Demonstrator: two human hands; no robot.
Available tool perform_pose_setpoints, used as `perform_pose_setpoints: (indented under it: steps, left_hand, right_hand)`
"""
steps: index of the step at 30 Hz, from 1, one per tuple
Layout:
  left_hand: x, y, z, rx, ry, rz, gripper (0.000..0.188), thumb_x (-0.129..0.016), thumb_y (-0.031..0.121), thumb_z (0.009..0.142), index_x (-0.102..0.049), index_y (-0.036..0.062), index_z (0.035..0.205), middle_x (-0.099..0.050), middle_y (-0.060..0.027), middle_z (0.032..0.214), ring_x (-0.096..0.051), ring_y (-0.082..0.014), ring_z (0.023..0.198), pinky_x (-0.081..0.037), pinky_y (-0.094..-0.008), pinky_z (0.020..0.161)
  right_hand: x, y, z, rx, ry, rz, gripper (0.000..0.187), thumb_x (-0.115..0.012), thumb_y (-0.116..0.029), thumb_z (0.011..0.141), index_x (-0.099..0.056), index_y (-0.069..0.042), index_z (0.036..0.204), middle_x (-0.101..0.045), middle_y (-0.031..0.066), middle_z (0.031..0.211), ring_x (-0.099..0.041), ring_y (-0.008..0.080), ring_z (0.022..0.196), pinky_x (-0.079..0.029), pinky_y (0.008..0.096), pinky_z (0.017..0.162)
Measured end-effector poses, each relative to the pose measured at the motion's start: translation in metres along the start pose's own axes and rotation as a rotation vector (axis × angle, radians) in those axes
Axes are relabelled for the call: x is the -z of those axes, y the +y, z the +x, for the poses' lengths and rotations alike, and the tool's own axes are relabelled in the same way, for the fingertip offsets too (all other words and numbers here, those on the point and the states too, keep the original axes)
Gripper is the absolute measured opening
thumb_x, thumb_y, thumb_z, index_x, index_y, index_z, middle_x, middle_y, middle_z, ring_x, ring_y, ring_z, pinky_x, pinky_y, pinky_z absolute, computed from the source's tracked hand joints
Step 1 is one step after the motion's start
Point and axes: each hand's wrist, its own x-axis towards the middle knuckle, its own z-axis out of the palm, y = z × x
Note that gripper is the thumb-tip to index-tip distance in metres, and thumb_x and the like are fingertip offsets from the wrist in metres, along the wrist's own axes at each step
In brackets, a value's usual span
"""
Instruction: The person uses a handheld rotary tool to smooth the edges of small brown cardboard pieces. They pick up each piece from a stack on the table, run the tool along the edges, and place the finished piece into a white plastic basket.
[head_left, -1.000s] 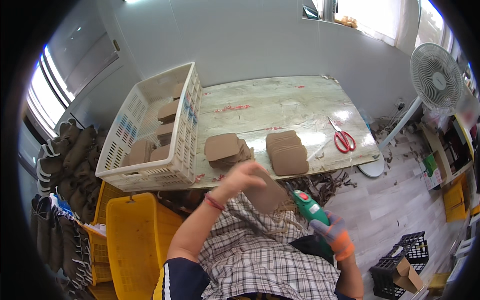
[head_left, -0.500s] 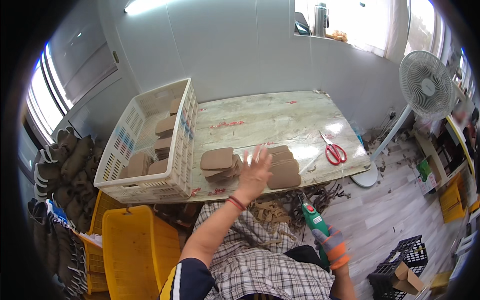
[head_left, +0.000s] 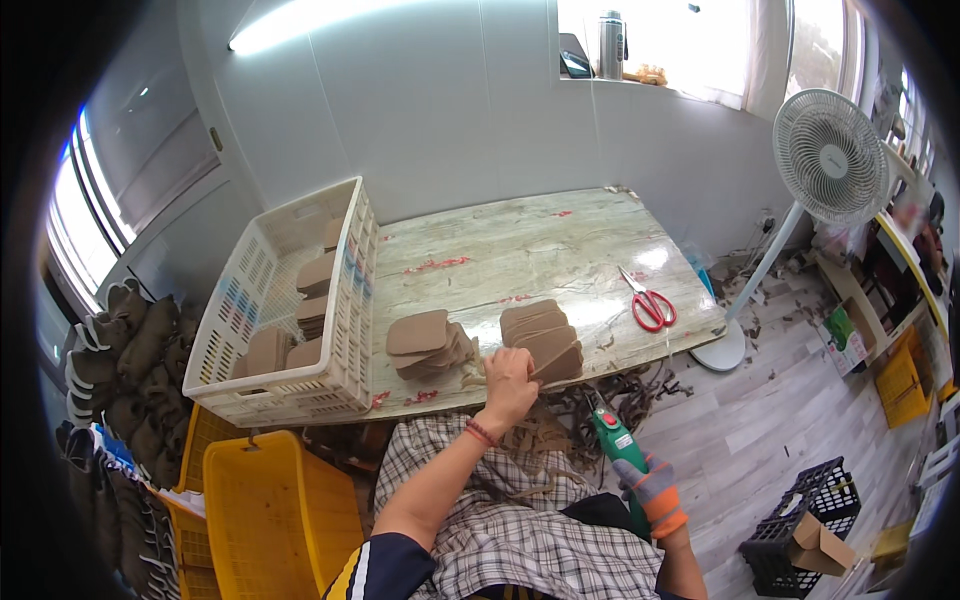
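My bare left hand (head_left: 511, 384) is at the near left corner of a fanned stack of flat brown pads (head_left: 541, 335) with rounded corners. Its fingers are bent and pinched on the edge of a brown pad, and the fingertips are partly hidden. Another pile of brown pads (head_left: 420, 335) lies to the left of this hand. In a grey and orange glove, my right hand (head_left: 652, 492) grips a green handheld electric cutter (head_left: 614, 437) with a red switch. The cutter's tip points up toward the table's front edge, above dark scraps.
A white plastic crate (head_left: 290, 385) holding more brown pads stands at the table's left. Red-handled scissors (head_left: 653, 309) lie on the right of the table (head_left: 470, 230). A yellow bin (head_left: 255, 510) is below left, a black crate (head_left: 775, 560) on the floor, a fan (head_left: 832, 160) beyond.
My left hand has come down from above the table, its spread fingers closing at the stack's near edge. The right hand still holds the cutter. The whole view has shifted slightly.
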Motion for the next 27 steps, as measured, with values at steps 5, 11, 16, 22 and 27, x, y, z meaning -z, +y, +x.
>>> perform_pose_setpoints:
  steps: [5,11,16,22,27]
  left_hand:
    - [-0.022,0.004,-0.009,0.295,0.122,-1.422,0.016,-0.064,0.002,0.083,-0.049,0.0042,0.089,-0.061,-0.0067,0.100,-0.061,-0.0182,0.091,-0.053,-0.0321,0.077]
    - [-0.036,0.035,0.001,0.388,0.164,-2.076,0.035,-0.059,-0.005,0.085,-0.051,0.0044,0.118,-0.059,-0.0073,0.114,-0.056,-0.0189,0.107,-0.047,-0.0324,0.094]
    - [-0.041,0.062,0.008,0.451,0.211,-2.272,0.035,-0.060,-0.003,0.085,-0.051,0.0052,0.117,-0.058,-0.0075,0.116,-0.055,-0.0204,0.109,-0.046,-0.0353,0.097]
    - [-0.059,0.062,0.008,0.453,0.177,-2.379,0.042,-0.060,-0.005,0.084,-0.044,0.0074,0.121,-0.054,-0.0090,0.119,-0.052,-0.0250,0.112,-0.044,-0.0422,0.100]
    - [-0.069,0.065,0.000,0.505,0.115,-2.295,0.038,-0.057,-0.002,0.087,-0.046,0.0067,0.122,-0.054,-0.0093,0.120,-0.053,-0.0250,0.113,-0.044,-0.0409,0.100]
  right_hand:
    - [0.002,-0.020,-0.005,0.047,0.015,0.040,0.033,-0.072,-0.024,0.080,-0.061,-0.001,0.100,-0.060,0.0014,0.069,-0.054,0.0070,0.055,-0.044,0.0224,0.049]
    - [-0.006,-0.058,-0.011,0.130,0.063,0.044,0.033,-0.072,-0.022,0.080,-0.060,-0.001,0.103,-0.059,0.0003,0.070,-0.052,0.0062,0.055,-0.043,0.0217,0.049]
    - [-0.008,-0.063,-0.010,0.156,0.105,0.094,0.035,-0.073,-0.020,0.080,-0.059,0.000,0.105,-0.059,-0.0003,0.072,-0.050,0.0054,0.056,-0.042,0.0215,0.049]
    - [-0.011,-0.060,-0.010,0.218,0.124,0.069,0.031,-0.069,-0.019,0.083,-0.058,0.001,0.104,-0.057,0.0020,0.066,-0.052,0.0078,0.051,-0.041,0.0217,0.046]
    - [-0.011,-0.058,-0.009,0.220,0.150,0.066,0.029,-0.069,-0.018,0.083,-0.057,0.000,0.102,-0.057,0.0017,0.066,-0.051,0.0072,0.051,-0.040,0.0211,0.046]
